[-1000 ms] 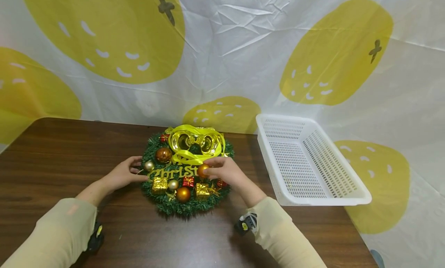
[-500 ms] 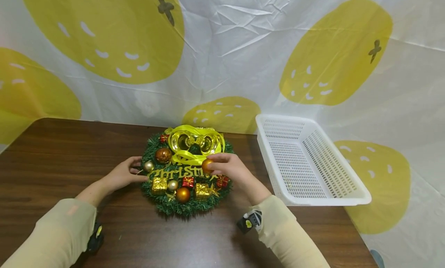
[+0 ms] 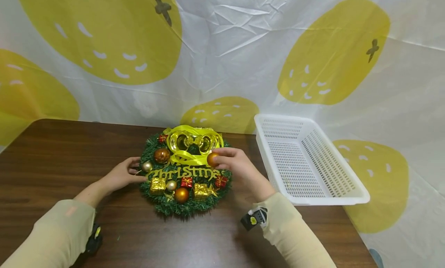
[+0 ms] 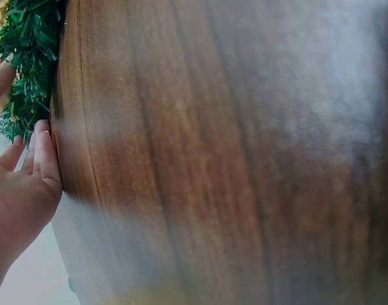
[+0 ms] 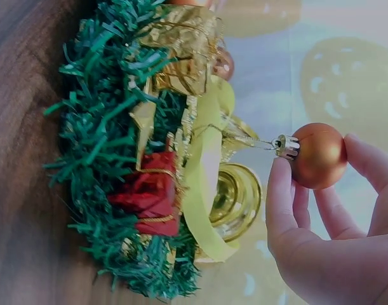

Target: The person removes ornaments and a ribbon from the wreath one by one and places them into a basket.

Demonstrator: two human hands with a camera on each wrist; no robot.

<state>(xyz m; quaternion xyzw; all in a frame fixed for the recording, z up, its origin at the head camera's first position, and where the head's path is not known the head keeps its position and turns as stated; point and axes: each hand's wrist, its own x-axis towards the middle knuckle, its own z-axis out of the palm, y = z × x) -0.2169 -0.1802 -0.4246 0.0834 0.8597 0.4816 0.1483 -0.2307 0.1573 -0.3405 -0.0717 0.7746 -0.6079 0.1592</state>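
A green Christmas wreath (image 3: 185, 208) lies on the table with gold "Christmas" lettering (image 3: 187, 172) across it. At its left edge rests my left hand (image 3: 121, 177); in the left wrist view its relaxed fingers (image 4: 46, 155) touch the wreath's rim. My right hand (image 3: 240, 169) pinches an orange bauble (image 3: 212, 160) between thumb and fingertips, above the wreath's right side. The right wrist view shows the bauble's silver cap (image 5: 286, 147) and a thin gold thread (image 5: 247, 141) running from it toward the wreath. Gold bells (image 3: 205, 143) with yellow ribbon (image 3: 189, 158) sit at the top.
Right of the wreath, a white perforated basket (image 3: 295, 163) stands near the back of the brown wooden table (image 3: 156, 245). Behind hangs a white curtain (image 3: 222, 48) with yellow fruit prints. Gold and red gift boxes (image 3: 200, 192) decorate the wreath's front.
My right hand has moved up and to the right with the orange bauble, away from the lettering, uncovering more letters and a red gift box. The left hand stays at the wreath's edge.
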